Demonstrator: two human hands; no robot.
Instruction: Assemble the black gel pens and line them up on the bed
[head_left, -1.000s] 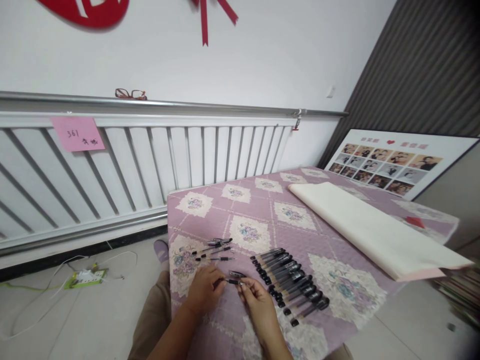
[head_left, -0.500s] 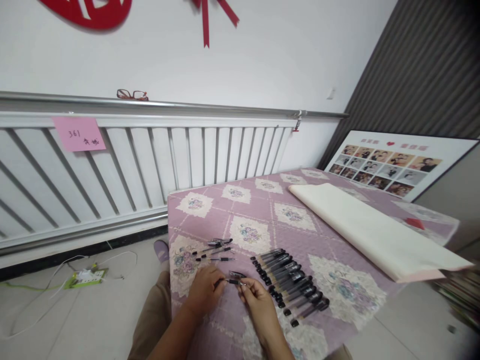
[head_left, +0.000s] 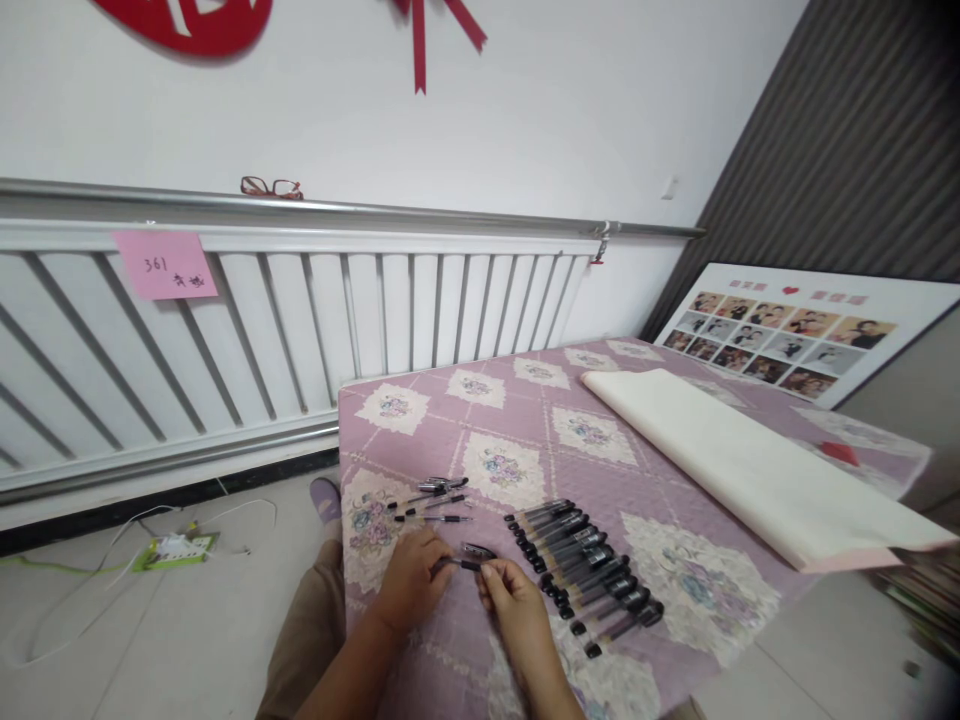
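My left hand (head_left: 414, 582) is closed around one end of a black gel pen (head_left: 466, 565). My right hand (head_left: 514, 598) pinches the other end between thumb and fingertips, so the pen lies level between both hands. A small dark piece with a clear part (head_left: 478, 550) shows right behind it; whether it lies on the cloth or is held I cannot tell. Just past my left hand are a few loose pens (head_left: 442, 518) and a little heap of black pen caps (head_left: 442, 485). To the right of my right hand, several capped-end pens (head_left: 589, 560) lie side by side in a slanting row.
A purple flowered cloth (head_left: 525, 400) covers the table. On its right lies a folded cream sheet (head_left: 720, 455), with a red piece (head_left: 840, 453) beyond. A photo board (head_left: 802, 320) leans at the back right. A white radiator (head_left: 285, 340) runs behind; a power strip (head_left: 174, 552) sits on the floor.
The whole view has shifted slightly. Both hands stay on the pen in nearly the same place, with the right fingertips slightly more closed over its end.
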